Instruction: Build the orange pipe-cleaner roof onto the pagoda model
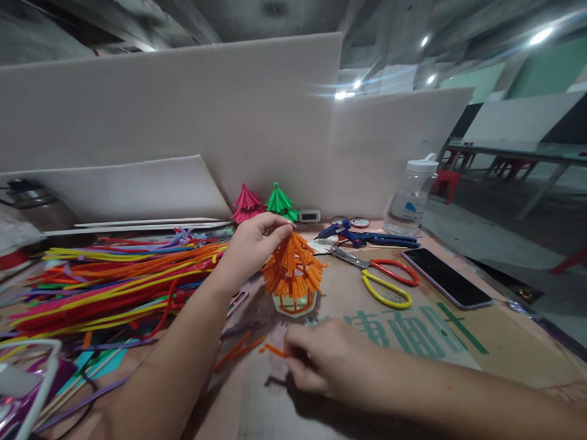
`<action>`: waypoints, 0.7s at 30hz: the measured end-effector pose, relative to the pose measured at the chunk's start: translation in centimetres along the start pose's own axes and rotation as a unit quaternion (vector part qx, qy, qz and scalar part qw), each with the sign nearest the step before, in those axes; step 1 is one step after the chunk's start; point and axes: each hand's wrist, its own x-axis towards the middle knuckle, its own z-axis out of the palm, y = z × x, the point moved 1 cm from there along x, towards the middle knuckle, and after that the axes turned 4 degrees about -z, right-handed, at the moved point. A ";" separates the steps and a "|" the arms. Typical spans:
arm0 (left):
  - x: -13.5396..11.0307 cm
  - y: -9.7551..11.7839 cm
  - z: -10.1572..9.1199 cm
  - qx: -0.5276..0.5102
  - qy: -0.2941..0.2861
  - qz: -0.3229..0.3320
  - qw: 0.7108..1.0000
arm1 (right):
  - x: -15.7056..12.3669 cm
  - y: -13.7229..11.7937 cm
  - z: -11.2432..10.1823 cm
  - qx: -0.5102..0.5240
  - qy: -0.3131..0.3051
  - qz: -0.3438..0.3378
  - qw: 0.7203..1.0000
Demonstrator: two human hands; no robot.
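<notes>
Now Pinching at 2 Spots

We are seeing pipe cleaners [122, 284] lying bundled leftmost. With our left hand [256, 244], we are pinching the peak of the orange model [293, 271], which is standing mid-table. Nearer us, our right hand [327, 360] is closing its fingers on an orange strip [275, 351]. Rightward, scissors [366, 265] are lying beside a phone [447, 277].

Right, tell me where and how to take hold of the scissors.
Grip the red loop and yellow loop, probably from the near right with the right hand, which pinches an orange strip. The scissors lie flat, loops toward that side, blades pointing away and left.
</notes>
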 end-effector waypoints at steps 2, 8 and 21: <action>0.0 -0.1 0.0 -0.001 0.000 0.002 1.000 | -0.5 0.1 -2.4 0.074 0.071 0.022 0.994; 0.0 0.1 -0.4 0.020 0.018 0.017 0.999 | -0.2 1.6 -7.3 0.199 0.238 0.063 0.949; -3.8 4.3 0.5 0.108 -0.031 0.079 0.991 | 0.6 2.9 -7.5 0.286 0.223 0.071 0.929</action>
